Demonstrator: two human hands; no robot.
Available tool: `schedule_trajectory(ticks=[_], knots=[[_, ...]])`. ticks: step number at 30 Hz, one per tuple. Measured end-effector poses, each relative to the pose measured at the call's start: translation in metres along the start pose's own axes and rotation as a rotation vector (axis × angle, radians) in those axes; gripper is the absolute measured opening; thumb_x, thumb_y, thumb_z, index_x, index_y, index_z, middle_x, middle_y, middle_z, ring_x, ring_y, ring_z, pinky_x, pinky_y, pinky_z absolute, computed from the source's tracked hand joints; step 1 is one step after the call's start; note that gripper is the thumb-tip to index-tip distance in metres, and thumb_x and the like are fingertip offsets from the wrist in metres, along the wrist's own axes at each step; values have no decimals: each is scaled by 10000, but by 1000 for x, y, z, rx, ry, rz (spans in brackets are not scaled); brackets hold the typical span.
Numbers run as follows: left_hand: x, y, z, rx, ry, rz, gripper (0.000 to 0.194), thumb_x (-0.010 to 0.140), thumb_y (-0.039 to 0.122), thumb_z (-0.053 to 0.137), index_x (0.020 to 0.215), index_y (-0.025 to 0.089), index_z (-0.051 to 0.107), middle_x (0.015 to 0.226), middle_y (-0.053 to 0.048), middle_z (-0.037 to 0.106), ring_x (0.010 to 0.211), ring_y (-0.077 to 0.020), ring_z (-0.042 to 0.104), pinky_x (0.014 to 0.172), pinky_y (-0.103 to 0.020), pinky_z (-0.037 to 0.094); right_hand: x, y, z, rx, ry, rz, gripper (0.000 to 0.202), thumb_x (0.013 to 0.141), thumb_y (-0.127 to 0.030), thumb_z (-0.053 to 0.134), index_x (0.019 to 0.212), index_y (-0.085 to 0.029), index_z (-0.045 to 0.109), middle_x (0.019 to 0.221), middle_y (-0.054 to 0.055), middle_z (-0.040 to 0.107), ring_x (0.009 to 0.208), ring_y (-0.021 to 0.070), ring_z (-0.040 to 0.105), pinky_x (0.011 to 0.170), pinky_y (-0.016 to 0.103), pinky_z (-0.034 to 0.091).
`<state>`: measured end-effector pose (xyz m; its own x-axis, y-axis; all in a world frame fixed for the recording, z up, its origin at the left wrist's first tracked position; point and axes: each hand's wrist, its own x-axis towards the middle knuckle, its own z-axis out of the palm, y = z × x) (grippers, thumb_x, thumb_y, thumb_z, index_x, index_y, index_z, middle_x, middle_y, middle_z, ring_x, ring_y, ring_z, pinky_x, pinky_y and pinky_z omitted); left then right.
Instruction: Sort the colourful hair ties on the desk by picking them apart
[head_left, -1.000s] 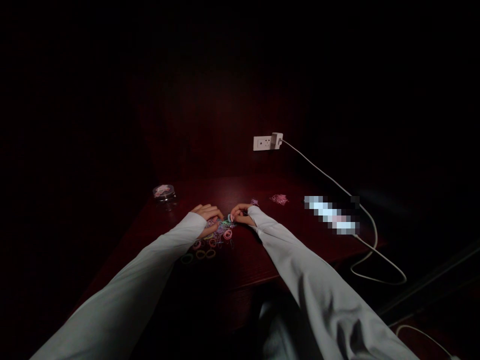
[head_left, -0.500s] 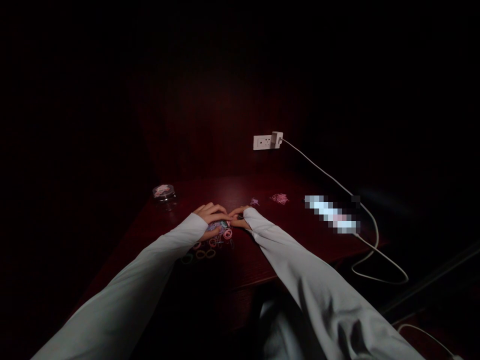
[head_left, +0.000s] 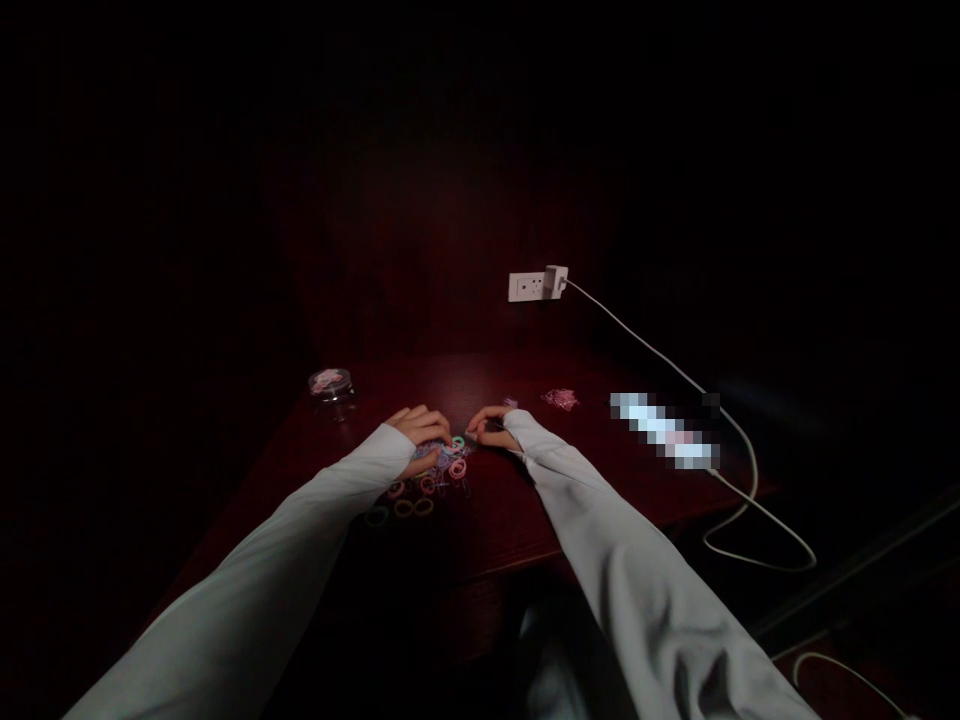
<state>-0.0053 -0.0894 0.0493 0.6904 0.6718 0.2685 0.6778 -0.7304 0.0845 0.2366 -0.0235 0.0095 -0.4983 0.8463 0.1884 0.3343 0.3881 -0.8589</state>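
Coloured hair bands [head_left: 457, 467] lie in a loose pile on the dark red table [head_left: 495, 530], with several separate rings at its near side. My left hand [head_left: 424, 437] rests over the left part of the pile, its fingers apart, hiding some bands. Just right of the pile, my right hand [head_left: 491, 428] has its thumb and fingertips drawn together; something tiny may be between them, too small to name. A small pink heap [head_left: 561, 400] lies farther right, and a little purple bunch [head_left: 511, 403] sits behind my right hand.
A clear round container [head_left: 331, 383] with pink on its lid stands at the back left. On the right lies a blurred bright device [head_left: 664, 430], its white cable [head_left: 645, 342] running to a charger [head_left: 556, 281] in the wall socket [head_left: 525, 287].
My right hand has moved right, away from my left hand and the pile. A green band between the hands now shows. My left hand has hardly moved.
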Motion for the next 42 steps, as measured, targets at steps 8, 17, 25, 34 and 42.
schedule_trajectory(ticks=[8, 17, 25, 34, 42], knots=[[1, 2, 0, 22, -5, -10, 242, 933, 252, 503, 1082, 246, 694, 1166, -24, 703, 1034, -212, 573, 848, -336, 358, -13, -8, -3, -279, -94, -144, 203, 696, -176, 806, 890, -220, 763, 854, -21, 691, 846, 141, 589, 816, 249, 405], [0, 2, 2, 22, 5, -10, 242, 930, 252, 503, 1086, 251, 689, 1156, -20, 706, 1024, -207, 576, 846, -329, 354, -6, 1, 0, -235, -86, -65, 136, 694, -128, 770, 815, -189, 754, 783, -23, 673, 758, 119, 573, 721, 227, 386], [0, 3, 2, 5, 17, -24, 249, 917, 255, 500, 1072, 246, 695, 1144, -26, 702, 1028, -213, 567, 860, -331, 365, -8, 4, 3, -13, -103, -24, 119, 715, -201, 728, 828, -166, 715, 735, -36, 630, 634, 80, 486, 609, 198, 341], [0, 2, 3, 23, 10, -25, 235, 932, 250, 506, 1070, 252, 697, 1144, -17, 708, 1023, -209, 581, 855, -338, 352, 2, 1, 4, 58, -58, 24, 66, 668, -164, 705, 727, -170, 676, 653, -52, 575, 605, 79, 423, 602, 215, 315], [1, 3, 0, -8, 19, -17, 236, 937, 230, 505, 1073, 245, 696, 1143, -21, 705, 1010, -206, 586, 857, -329, 360, 5, -2, 6, 141, 24, 22, 96, 638, -235, 691, 705, -176, 655, 679, -40, 571, 587, 80, 346, 568, 236, 264]])
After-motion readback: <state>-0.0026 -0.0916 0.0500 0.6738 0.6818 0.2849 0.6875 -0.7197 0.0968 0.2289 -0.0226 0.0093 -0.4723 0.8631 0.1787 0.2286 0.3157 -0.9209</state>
